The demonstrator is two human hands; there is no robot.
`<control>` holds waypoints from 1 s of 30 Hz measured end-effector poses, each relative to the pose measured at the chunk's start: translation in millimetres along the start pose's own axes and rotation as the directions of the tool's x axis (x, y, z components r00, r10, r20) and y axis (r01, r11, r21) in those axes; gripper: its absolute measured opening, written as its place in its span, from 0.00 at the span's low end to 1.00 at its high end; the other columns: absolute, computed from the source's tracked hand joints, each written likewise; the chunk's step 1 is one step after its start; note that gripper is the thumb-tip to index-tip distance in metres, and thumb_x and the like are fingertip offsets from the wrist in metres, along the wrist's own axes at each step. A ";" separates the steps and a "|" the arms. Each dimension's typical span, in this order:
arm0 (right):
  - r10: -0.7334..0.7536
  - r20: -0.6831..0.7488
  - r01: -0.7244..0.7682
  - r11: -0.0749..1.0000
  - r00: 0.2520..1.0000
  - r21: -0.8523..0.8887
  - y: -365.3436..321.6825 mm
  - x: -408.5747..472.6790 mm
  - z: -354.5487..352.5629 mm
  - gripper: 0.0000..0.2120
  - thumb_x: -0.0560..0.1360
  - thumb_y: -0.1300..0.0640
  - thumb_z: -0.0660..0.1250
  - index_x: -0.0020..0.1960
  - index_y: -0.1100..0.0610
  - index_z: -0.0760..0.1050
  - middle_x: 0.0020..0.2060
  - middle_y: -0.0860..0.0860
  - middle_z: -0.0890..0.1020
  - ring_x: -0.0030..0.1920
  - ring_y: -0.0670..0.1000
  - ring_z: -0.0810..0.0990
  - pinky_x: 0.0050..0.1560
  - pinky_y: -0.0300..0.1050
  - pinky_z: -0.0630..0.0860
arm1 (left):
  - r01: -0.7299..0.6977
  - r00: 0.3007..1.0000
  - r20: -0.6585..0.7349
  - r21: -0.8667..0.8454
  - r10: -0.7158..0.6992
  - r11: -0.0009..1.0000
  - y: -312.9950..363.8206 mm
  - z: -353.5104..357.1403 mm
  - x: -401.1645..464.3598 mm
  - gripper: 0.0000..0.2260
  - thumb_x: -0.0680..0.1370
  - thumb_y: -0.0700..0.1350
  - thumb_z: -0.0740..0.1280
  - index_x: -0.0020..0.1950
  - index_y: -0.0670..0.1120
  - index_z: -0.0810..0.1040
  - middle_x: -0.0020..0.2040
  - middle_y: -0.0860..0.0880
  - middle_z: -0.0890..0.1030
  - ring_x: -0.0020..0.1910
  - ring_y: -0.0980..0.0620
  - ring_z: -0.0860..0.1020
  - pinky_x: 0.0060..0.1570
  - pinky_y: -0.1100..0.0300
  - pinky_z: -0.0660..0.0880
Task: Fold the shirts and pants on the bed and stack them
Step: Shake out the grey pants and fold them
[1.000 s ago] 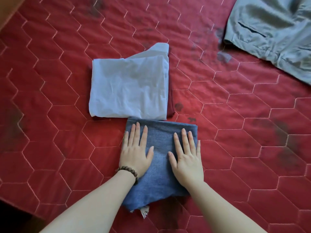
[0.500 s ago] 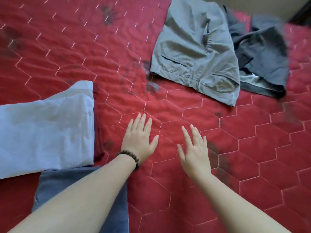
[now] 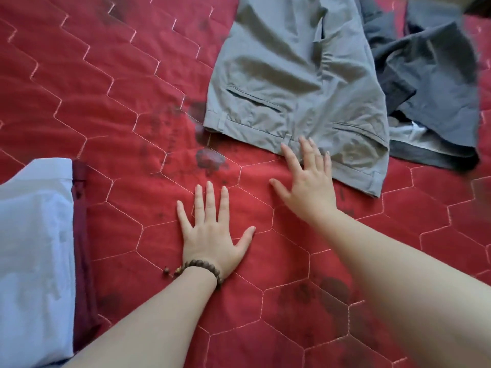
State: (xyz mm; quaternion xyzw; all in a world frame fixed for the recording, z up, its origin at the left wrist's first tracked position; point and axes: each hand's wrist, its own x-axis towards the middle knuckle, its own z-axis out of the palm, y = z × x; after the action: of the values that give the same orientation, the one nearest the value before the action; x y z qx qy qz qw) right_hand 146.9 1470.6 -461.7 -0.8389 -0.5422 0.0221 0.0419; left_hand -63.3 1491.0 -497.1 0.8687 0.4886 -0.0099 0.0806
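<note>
Grey shorts (image 3: 297, 83) lie unfolded at the top centre of the red quilted bed (image 3: 106, 102). My right hand (image 3: 305, 181) reaches forward with straight, spread fingers whose tips touch the shorts' waistband. My left hand (image 3: 212, 229), with a bead bracelet at the wrist, rests flat on the bedspread with fingers spread. At the left edge lies a folded white garment (image 3: 34, 248) on top of a folded dark red one (image 3: 82, 248).
A crumpled dark grey garment (image 3: 435, 83) lies to the right of the shorts, partly under them. Dark stains mark the bedspread near the shorts' left corner. Bare quilt stretches between the folded stack and the shorts.
Both hands have left the folded blue garment, which is now out of view. The view swung right; my right hand advanced to the grey shorts and my left hand settled flat on the bed.
</note>
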 end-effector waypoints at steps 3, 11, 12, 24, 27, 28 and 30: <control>0.074 0.052 -0.072 0.997 0.996 -0.025 -4.3 34.9 11.2 0.31 0.76 0.38 0.57 0.77 0.43 0.53 0.78 0.54 0.50 0.77 0.57 0.46 0.73 0.63 0.47 | 0.001 1.000 0.004 -0.004 -0.001 1.000 -1.6 1.8 1.8 0.41 0.73 0.71 0.49 0.78 0.46 0.54 0.78 0.42 0.52 0.77 0.43 0.47 0.70 0.33 0.47; 0.130 -0.086 -0.135 0.990 0.988 -0.052 -8.0 62.5 8.9 0.12 0.78 0.62 0.56 0.60 0.58 0.71 0.54 0.60 0.75 0.56 0.62 0.70 0.47 0.56 0.66 | 0.008 1.000 -0.013 -0.007 -0.008 1.000 -3.0 2.3 2.4 0.40 0.73 0.70 0.50 0.78 0.47 0.54 0.78 0.43 0.52 0.77 0.44 0.47 0.70 0.33 0.47; 0.119 -0.076 -0.121 0.992 0.990 -0.023 -7.9 59.5 7.3 0.12 0.78 0.64 0.56 0.59 0.59 0.71 0.52 0.60 0.75 0.55 0.62 0.70 0.45 0.56 0.67 | 0.008 1.000 -0.023 -0.006 -0.008 1.000 -3.1 3.0 2.3 0.40 0.73 0.70 0.50 0.78 0.47 0.54 0.78 0.43 0.52 0.77 0.44 0.47 0.71 0.33 0.47; 0.029 -0.025 -0.027 0.997 0.999 0.069 -18.2 -50.2 -0.2 0.07 0.81 0.53 0.58 0.50 0.57 0.69 0.41 0.57 0.76 0.44 0.62 0.77 0.35 0.49 0.61 | -0.039 0.991 -0.136 -0.156 0.018 0.987 -6.9 -6.1 -19.8 0.32 0.75 0.60 0.61 0.73 0.42 0.66 0.73 0.39 0.65 0.74 0.41 0.60 0.73 0.41 0.52; 0.039 0.018 -0.041 0.993 0.999 0.108 -30.1 -94.5 -1.9 0.11 0.81 0.50 0.58 0.50 0.58 0.69 0.42 0.56 0.76 0.45 0.61 0.77 0.35 0.49 0.64 | -0.061 0.961 -0.277 -0.224 -0.004 0.973 -12.7 -10.6 -58.2 0.31 0.72 0.52 0.68 0.72 0.41 0.65 0.70 0.37 0.67 0.71 0.40 0.65 0.72 0.43 0.57; 0.051 0.027 -0.054 0.988 0.998 0.144 -35.0 -107.5 -5.7 0.12 0.81 0.48 0.58 0.49 0.58 0.69 0.42 0.56 0.76 0.45 0.61 0.76 0.35 0.49 0.64 | -0.077 0.949 -0.316 -0.235 -0.001 0.969 -14.0 -15.0 -70.1 0.32 0.71 0.51 0.69 0.72 0.42 0.64 0.70 0.37 0.66 0.72 0.40 0.64 0.73 0.43 0.57; 0.060 0.043 -0.068 0.972 0.997 0.224 -45.9 -130.6 -19.0 0.13 0.80 0.47 0.57 0.45 0.57 0.66 0.40 0.55 0.75 0.45 0.61 0.75 0.36 0.49 0.65 | -0.097 0.941 -0.339 -0.240 0.010 0.966 -16.0 -27.3 -87.5 0.35 0.70 0.50 0.72 0.73 0.44 0.62 0.72 0.37 0.64 0.73 0.41 0.62 0.73 0.42 0.55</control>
State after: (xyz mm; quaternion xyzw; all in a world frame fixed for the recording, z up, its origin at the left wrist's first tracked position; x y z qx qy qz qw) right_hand 53.2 1369.4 -439.5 -0.8453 -0.5096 0.0997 0.1260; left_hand -124.4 1429.1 -463.8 0.8534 0.4683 0.2024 0.1069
